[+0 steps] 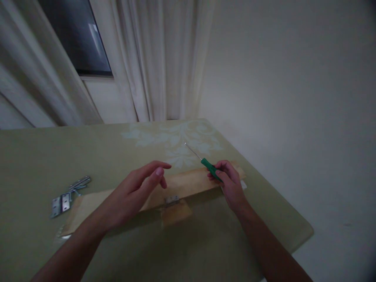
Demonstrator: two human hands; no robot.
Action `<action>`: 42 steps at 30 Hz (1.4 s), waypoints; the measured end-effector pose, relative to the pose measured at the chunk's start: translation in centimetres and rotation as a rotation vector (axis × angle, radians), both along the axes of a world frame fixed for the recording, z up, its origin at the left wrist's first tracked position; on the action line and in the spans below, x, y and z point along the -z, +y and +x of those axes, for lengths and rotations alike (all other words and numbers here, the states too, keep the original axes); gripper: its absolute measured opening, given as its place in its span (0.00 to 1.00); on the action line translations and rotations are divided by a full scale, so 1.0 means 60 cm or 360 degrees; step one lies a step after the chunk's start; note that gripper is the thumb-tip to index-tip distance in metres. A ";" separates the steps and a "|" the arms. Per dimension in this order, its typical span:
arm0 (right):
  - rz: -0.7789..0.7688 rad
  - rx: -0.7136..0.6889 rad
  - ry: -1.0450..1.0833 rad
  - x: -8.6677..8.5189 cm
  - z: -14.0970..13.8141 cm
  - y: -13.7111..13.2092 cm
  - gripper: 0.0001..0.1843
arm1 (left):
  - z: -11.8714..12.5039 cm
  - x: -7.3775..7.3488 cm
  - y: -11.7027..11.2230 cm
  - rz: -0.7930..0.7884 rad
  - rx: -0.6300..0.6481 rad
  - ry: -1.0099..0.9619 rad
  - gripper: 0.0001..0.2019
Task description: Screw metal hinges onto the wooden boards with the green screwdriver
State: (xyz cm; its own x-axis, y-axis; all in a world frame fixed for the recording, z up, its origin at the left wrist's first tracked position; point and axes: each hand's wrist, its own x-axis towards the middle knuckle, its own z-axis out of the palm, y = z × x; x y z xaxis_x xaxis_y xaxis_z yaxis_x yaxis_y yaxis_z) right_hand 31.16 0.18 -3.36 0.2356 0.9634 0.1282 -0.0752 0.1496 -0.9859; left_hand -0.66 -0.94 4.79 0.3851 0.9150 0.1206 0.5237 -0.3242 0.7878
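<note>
My right hand (229,181) grips a green-handled screwdriver (209,166), its thin metal shaft pointing up and away to the left. My left hand (138,187) hovers over a long wooden board (194,181) with fingers spread and holds nothing. A small metal hinge (172,200) sits at the board's near edge, joining it to a small wooden piece (176,213). The board lies across a pale green table (35,156).
Several loose metal hinges and screws (66,197) lie on the table at the left. The table's right edge and corner (305,231) are close to my right arm. Curtains (152,58) and a dark window (76,35) stand behind the table; a bare wall is at right.
</note>
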 end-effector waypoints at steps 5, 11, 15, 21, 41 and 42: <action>-0.0005 -0.0001 -0.0009 0.000 0.000 -0.001 0.13 | 0.031 0.000 -0.029 0.0195 0.0331 0.0301 0.27; 0.0003 0.0005 -0.0030 -0.004 0.000 -0.002 0.13 | 0.085 0.074 -0.050 0.0338 0.0749 0.0924 0.56; 0.0004 0.0001 -0.0019 -0.005 -0.001 -0.002 0.13 | 0.089 0.089 -0.068 0.0462 0.0801 0.0960 0.55; 0.0004 -0.0013 0.0000 -0.003 -0.001 0.000 0.13 | 0.051 0.015 -0.056 0.0536 0.0734 0.0557 0.45; 0.0008 -0.0015 -0.0007 0.000 0.001 0.001 0.13 | -0.010 0.004 0.008 -0.0016 0.0095 0.0054 0.26; 0.0006 -0.0016 -0.0007 0.000 0.001 0.001 0.12 | -0.008 0.002 0.004 -0.0017 0.0107 0.0082 0.25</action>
